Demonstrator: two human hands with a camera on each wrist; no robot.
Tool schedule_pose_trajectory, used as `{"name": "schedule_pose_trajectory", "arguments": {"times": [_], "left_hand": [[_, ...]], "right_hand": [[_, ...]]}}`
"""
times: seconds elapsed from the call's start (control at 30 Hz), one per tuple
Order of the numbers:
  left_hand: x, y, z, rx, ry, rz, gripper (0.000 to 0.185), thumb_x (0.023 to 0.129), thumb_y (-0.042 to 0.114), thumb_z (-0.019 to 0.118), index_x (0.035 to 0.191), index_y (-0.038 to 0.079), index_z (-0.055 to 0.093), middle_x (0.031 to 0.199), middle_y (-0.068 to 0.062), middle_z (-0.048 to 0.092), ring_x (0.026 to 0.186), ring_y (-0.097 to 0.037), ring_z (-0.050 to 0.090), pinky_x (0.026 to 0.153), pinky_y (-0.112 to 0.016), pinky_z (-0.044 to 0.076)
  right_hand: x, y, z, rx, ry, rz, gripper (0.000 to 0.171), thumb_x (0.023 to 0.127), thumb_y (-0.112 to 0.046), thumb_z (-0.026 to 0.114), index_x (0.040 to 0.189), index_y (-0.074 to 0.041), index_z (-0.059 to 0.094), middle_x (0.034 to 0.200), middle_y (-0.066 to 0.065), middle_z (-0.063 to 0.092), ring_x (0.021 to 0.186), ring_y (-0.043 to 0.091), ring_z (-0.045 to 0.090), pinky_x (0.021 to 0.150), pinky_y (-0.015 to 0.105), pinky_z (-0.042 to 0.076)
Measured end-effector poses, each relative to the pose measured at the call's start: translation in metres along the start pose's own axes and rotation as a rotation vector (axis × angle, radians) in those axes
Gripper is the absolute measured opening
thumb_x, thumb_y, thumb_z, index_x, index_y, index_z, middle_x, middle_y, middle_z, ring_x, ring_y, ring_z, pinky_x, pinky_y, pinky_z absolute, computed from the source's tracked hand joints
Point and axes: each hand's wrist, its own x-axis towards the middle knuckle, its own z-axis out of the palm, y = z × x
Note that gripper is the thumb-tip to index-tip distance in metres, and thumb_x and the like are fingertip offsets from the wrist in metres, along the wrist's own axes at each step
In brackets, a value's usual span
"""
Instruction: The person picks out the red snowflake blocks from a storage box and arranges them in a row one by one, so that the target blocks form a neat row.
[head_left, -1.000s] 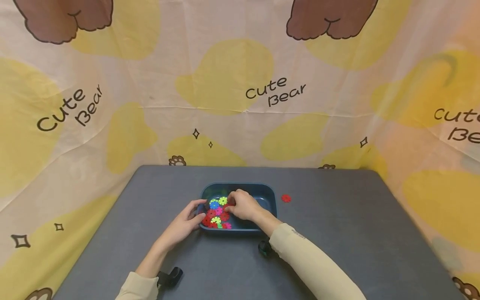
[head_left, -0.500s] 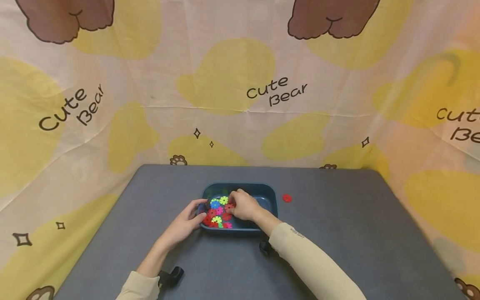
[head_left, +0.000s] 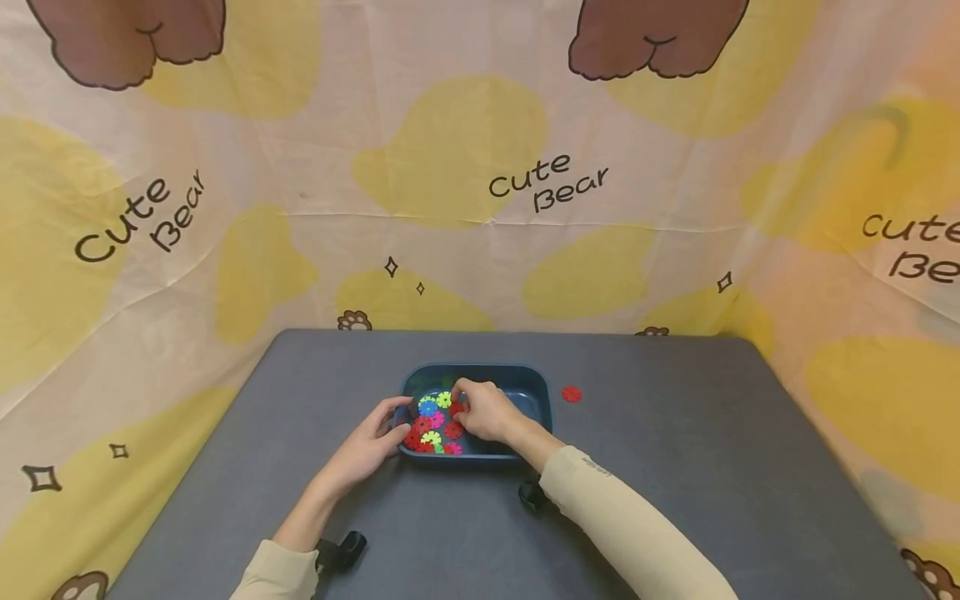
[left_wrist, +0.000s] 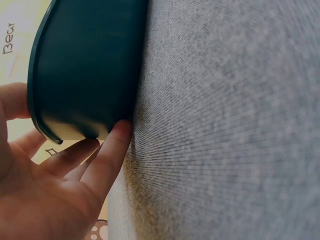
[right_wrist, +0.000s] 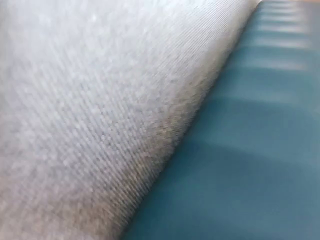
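Observation:
A dark teal plastic bin sits on the table with several colourful snowflake discs gathered in its left part. My left hand holds the bin's left end. In the left wrist view its thumb hooks the rim and its other fingers lie against the bin's outer wall. Inside the bin, my right hand pinches a red snowflake disc between thumb and index finger. The right wrist view shows only the bin's outside and the table cloth, with the hand out of sight.
A single red snowflake disc lies on the grey table just right of the bin. A printed curtain hangs behind the table and along its sides. Black wrist devices are worn under both forearms.
The red disc at my right fingertips has risen and tilted slightly. The right index finger has shifted a little left. My left hand stays on the bin.

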Motion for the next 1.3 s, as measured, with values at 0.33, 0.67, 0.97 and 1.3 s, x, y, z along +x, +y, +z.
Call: {"name": "schedule_pose_trajectory", "arguments": {"times": [0.33, 0.67, 0.97, 1.3], "left_hand": [[-0.001, 0.002, 0.0, 0.004, -0.004, 0.002, 0.049, 0.098, 0.028, 0.055, 0.142, 0.022, 0.036, 0.155, -0.013, 0.019, 0.14, -0.039, 0.023, 0.096, -0.049, 0.045], [-0.001, 0.001, 0.0, 0.013, 0.001, -0.004, 0.048, 0.097, 0.027, 0.055, 0.142, 0.022, 0.037, 0.154, -0.013, 0.019, 0.139, -0.039, 0.026, 0.094, -0.048, 0.046], [-0.001, 0.001, -0.001, 0.005, 0.002, -0.008, 0.048, 0.097, 0.027, 0.055, 0.142, 0.021, 0.037, 0.155, -0.014, 0.019, 0.139, -0.038, 0.025, 0.094, -0.049, 0.046], [0.0, 0.0, -0.001, 0.0, -0.003, 0.0, 0.048, 0.097, 0.027, 0.055, 0.142, 0.021, 0.037, 0.154, -0.013, 0.021, 0.139, -0.036, 0.027, 0.094, -0.048, 0.046]], "right_hand": [[-0.025, -0.01, -0.023, 0.072, -0.027, -0.077, 0.023, 0.086, -0.015, 0.071, 0.106, -0.013, 0.06, 0.067, -0.003, 0.057, 0.051, 0.014, 0.051, 0.049, 0.026, 0.047], [-0.05, -0.002, -0.05, 0.091, 0.007, -0.15, 0.025, 0.085, -0.018, 0.072, 0.107, -0.013, 0.061, 0.074, -0.005, 0.058, 0.058, 0.011, 0.053, 0.055, 0.026, 0.047], [-0.069, 0.01, -0.074, 0.139, 0.103, -0.133, 0.025, 0.083, -0.016, 0.075, 0.105, -0.016, 0.063, 0.077, -0.007, 0.06, 0.065, 0.011, 0.056, 0.058, 0.027, 0.05], [-0.086, 0.038, -0.098, 0.154, 0.159, -0.065, 0.026, 0.082, -0.016, 0.076, 0.105, -0.016, 0.063, 0.079, -0.004, 0.061, 0.068, 0.015, 0.058, 0.057, 0.029, 0.051]]}}
